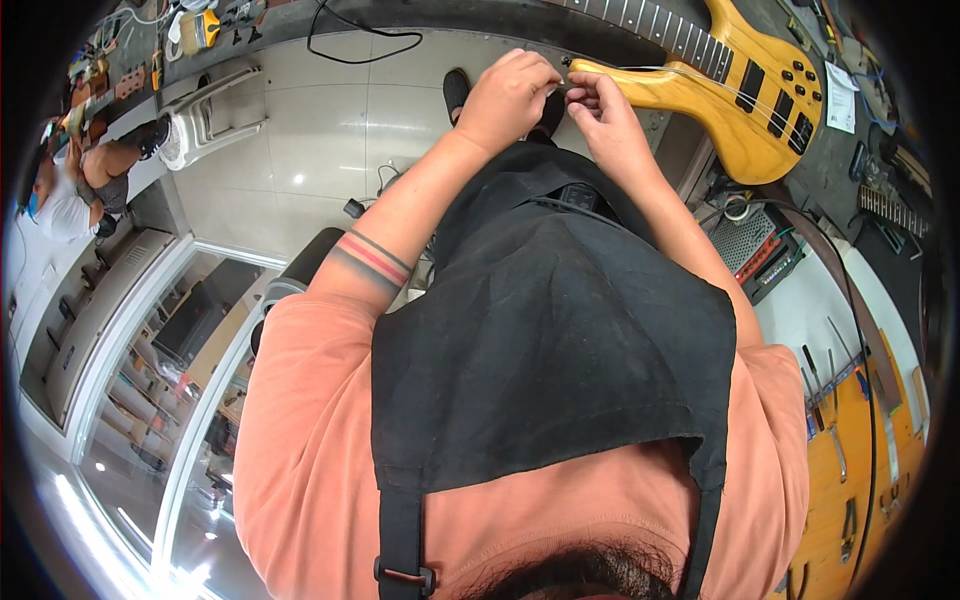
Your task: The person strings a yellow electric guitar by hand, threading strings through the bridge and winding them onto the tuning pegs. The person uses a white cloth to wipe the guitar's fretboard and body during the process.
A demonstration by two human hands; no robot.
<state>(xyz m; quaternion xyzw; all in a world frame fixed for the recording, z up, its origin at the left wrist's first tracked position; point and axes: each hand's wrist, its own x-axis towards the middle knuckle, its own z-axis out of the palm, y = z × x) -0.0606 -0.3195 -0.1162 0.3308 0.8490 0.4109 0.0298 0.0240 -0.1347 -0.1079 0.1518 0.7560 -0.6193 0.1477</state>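
Beside the upper horn of a natural-wood electric bass guitar (pixel 660 92), my two hands meet in front of my black apron (pixel 560 330). My left hand (pixel 508 98) is closed in a pinch, its fingertips pointing right; a tiny pale bit shows there, too small to name. Close by, my right hand (pixel 608 118) has its fingers curled and thumb drawn in; whatever lies between them cannot be made out. The guitar rests on the dark workbench (pixel 490 14), with black pickups (pixel 748 86) and several knobs. A thin pale string (pixel 690 72) crosses its body from the horn side.
A black cable (pixel 365 60) loops over the bench's front edge. At left are a white plastic stool (pixel 210 118) and another person (pixel 85 190). On the right stand an amplifier (pixel 750 245) and a wooden panel (pixel 830 490) with tools. A second fretted neck (pixel 893 210) lies beyond the guitar.
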